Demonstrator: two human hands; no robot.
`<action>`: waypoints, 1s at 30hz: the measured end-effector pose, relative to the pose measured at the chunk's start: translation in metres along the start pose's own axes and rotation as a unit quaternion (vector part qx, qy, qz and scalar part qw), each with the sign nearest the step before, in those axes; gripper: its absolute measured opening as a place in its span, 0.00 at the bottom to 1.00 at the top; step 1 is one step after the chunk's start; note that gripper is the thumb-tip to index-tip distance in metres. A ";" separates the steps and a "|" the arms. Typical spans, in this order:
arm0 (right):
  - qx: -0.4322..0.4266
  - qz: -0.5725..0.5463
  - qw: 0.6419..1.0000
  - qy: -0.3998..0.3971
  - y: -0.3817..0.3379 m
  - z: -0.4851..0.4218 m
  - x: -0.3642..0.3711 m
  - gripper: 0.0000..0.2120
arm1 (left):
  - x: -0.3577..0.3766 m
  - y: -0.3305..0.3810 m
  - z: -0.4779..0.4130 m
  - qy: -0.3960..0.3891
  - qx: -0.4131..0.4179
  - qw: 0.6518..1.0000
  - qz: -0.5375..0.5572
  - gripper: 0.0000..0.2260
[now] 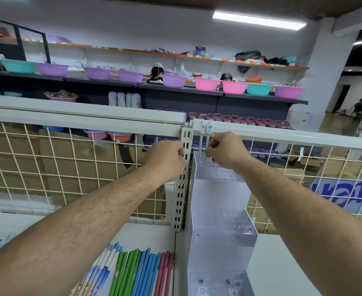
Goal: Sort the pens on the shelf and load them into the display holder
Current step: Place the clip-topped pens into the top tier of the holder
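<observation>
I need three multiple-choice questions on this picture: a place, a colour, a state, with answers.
1. Where in the clear acrylic stepped display holder do the two thin white-capped pens stand?
A) bottom step B) top step C) middle step
2. Which colour are the lying pens nearest the holder?
A) pink B) green C) yellow
3. What does the right hand do?
A) lies flat B) holds a basin C) pinches a standing pen
Answers: B, they rise from the highest step; A, the pink pens lie beside its wall; C, its fingertips close on a pen stem.
</observation>
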State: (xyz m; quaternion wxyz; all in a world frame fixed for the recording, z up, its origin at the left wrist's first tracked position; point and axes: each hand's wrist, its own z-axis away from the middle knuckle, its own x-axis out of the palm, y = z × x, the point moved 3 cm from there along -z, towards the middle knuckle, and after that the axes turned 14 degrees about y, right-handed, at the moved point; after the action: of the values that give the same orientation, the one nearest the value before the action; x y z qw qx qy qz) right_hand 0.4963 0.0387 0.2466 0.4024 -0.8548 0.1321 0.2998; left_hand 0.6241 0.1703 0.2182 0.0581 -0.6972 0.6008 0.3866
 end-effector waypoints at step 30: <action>-0.309 0.129 0.940 0.069 -0.044 0.090 0.022 0.11 | -0.045 -0.015 0.060 -0.009 -0.017 0.996 -0.087 0.08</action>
State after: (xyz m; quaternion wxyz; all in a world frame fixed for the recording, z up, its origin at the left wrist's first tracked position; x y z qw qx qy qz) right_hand 0.4972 0.1363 0.2152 0.0665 -0.9312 0.1695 0.3158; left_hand 0.6100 0.2425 0.1984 0.0850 -0.7441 0.5306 0.3969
